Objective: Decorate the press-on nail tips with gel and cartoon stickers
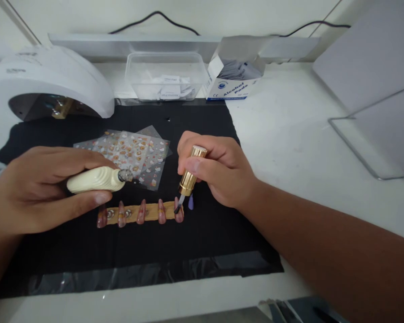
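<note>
My left hand (37, 188) is closed around a cream nail-polish bottle (96, 178), held on its side with the open neck pointing right. Pinched in my right hand (218, 168) is the gold brush cap (191, 172), and its brush tip touches the rightmost press-on nail on a tan strip (148, 211). That strip lies on the black mat (138, 251) and carries several pinkish false nails. One loose lilac nail (190, 202) lies just right of the strip, under my right hand.
Sticker sheets (131, 154) lie on the mat behind the strip. A white nail lamp (50, 83) stands at the back left, beside a clear plastic tub (164, 76) and an alcohol pads box (234, 78). A grey stand (373, 89) leans at the right.
</note>
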Demonstrator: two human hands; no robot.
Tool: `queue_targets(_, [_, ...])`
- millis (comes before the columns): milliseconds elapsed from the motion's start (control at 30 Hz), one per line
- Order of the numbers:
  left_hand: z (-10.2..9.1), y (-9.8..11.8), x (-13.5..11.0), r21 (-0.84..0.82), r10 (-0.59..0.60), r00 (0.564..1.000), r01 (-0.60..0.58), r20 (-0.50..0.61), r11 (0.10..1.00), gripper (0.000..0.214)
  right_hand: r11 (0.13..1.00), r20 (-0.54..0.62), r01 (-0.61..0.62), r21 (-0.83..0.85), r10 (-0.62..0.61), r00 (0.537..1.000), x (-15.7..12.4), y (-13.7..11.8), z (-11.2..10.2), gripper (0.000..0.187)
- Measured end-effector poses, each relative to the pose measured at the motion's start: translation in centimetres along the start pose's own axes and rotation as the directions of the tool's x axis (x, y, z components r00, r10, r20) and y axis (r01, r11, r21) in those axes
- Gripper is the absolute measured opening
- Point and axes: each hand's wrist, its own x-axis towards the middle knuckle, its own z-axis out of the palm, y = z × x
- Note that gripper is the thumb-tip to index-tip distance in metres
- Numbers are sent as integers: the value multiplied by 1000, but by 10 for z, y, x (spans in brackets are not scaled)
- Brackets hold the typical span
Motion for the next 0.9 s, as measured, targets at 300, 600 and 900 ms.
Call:
queue_targets(300, [-1, 5, -1, -6, -55, 998, 55, 16, 998, 20, 999, -32, 5, -33, -6, 999, 2, 3, -2, 26])
queue_targets(600, [0, 1, -1, -1, -26, 999, 26, -22, 1000, 19, 991, -24, -31, 127, 34, 999, 3, 2, 0, 18])
queue_targets(900, [1, 1, -1, 1, 4, 1000, -4, -24, 1000, 17, 1000, -93, -26, 17, 27, 995, 5, 5, -1, 22])
